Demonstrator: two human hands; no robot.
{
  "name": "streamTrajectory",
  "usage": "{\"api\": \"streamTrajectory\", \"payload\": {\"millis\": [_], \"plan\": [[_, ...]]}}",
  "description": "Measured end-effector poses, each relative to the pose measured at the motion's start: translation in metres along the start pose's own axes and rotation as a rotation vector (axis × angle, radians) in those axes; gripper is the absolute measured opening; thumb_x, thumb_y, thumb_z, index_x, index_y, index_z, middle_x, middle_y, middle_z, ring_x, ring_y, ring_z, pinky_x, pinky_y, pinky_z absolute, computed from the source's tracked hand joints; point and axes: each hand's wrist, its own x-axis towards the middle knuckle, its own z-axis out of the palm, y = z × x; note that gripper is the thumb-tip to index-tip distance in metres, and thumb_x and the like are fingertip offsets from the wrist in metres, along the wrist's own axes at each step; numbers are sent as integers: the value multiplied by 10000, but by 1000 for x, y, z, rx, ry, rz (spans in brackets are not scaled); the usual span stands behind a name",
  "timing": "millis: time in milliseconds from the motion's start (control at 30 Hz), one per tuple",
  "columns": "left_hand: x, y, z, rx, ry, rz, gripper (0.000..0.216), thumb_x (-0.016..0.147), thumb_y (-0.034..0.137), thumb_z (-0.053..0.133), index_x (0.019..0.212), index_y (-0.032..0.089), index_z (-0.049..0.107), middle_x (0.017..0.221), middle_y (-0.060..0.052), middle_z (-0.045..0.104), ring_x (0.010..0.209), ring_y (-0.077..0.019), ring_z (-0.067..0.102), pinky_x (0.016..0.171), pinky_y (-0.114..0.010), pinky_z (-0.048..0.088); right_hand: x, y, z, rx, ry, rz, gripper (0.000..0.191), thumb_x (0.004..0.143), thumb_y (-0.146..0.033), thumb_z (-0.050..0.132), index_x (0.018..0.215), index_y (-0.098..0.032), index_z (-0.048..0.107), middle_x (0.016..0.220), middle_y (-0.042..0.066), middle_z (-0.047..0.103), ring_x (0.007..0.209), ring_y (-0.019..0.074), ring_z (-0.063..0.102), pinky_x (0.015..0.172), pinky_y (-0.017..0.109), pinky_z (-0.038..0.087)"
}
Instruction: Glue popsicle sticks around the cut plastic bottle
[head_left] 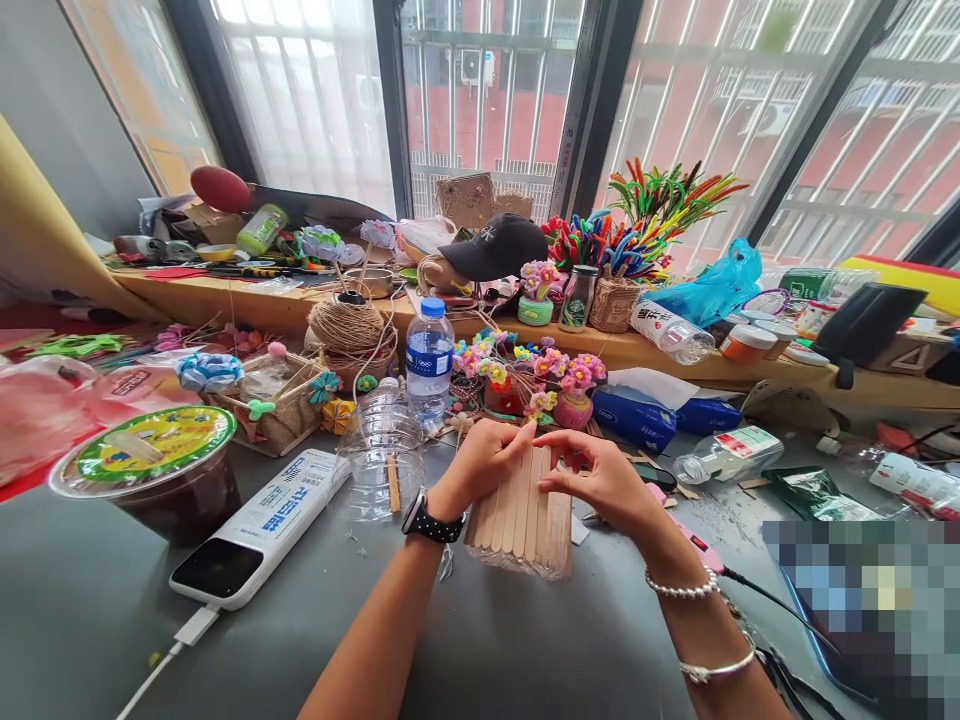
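A bundle of flat wooden craft sticks (525, 520) lies on the grey table (480, 640) in front of me, partly in a clear wrapper. My left hand (484, 460), with a black watch on the wrist, is curled round the top left of the bundle and pinches a stick's end. My right hand (600, 478), with bracelets on the wrist, pinches the top right of the sticks with thumb and fingers.
A cut clear plastic bottle (379, 450) with one stick in it stands left of my hands, by a water bottle (429, 358). A white power bank (259, 530) and a lidded cup (157, 465) lie left. Pipe-cleaner flowers (547, 380), twine (349, 325) and clutter crowd the wooden shelf (225, 295).
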Motion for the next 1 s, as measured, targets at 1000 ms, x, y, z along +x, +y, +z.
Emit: {"api": "streamTrajectory", "payload": {"millis": [1000], "plan": [[-3,20,-3,199,-66,13,508,862,360,294,478,123,529,439,30,397,441,-70,307,465,-222,204,1,5,4,6,16,-90,293,619,-454,644,668,-174,575,690,3,554,671,129,452,622,248,336]]}}
